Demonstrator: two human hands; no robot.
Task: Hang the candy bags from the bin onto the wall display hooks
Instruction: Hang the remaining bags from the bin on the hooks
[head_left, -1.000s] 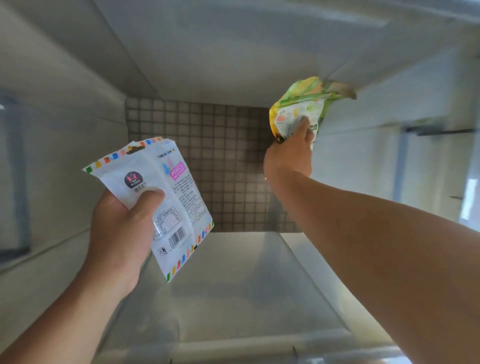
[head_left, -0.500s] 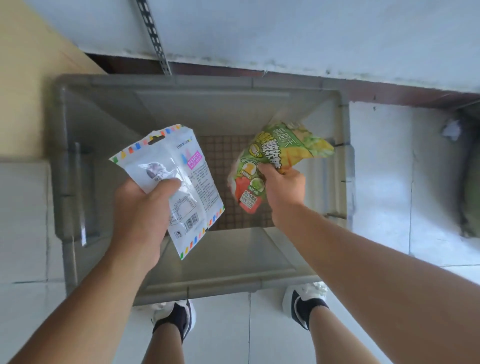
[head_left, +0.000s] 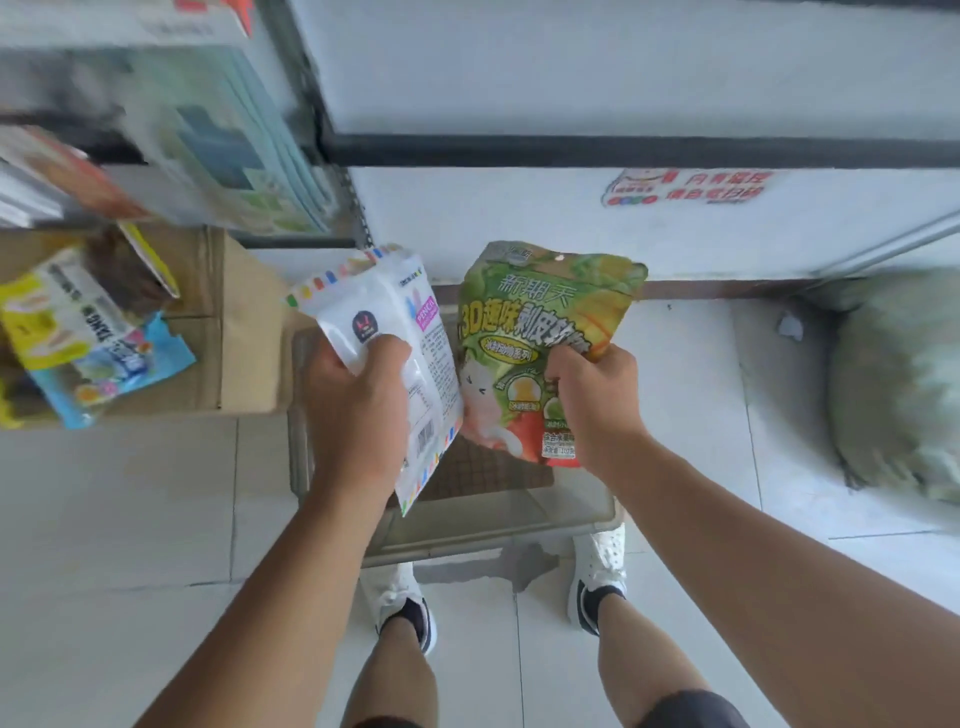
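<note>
Nearest to me, my bare legs stand on the pale tiled floor (head_left: 130, 493) in white slip-on shoes (head_left: 597, 566), toes against the near wall of the grey plastic bin (head_left: 498, 527). Both forearms reach forward and slightly inward over that bin, wrists about level.

My left hand (head_left: 358, 410) shows its back to me. Its fingers are curled round the lower half of the white candy bag with the coloured-block border (head_left: 384, 317), and the thumb presses on its printed face. The bag's long axis runs from lower right to upper left. The bordered top edge points up towards the wall, and the bottom corner hangs over the bin.

My right hand (head_left: 597, 405) is closed into a fist on the right edge of the green candy bag with yellow lettering (head_left: 530, 312), fingers bunching the film. This bag stands nearly upright, top towards the wall and leaning a little right, printed front facing me. In my view the white bag's right edge overlaps the green one's left edge; I cannot tell whether they touch. Both bags are held above the bin, whose gridded bottom shows beneath them.

Further left, a brown cardboard box (head_left: 244, 332) sits on the floor just beside the bin. Blurred colourful packets (head_left: 88, 338) hang in front of it. To the right lies a pale grey-green sack (head_left: 893, 384). Beyond is the white wall (head_left: 571, 67), crossed by a black horizontal rail (head_left: 623, 150), with a red printed sticker (head_left: 685, 187) below the rail.
</note>
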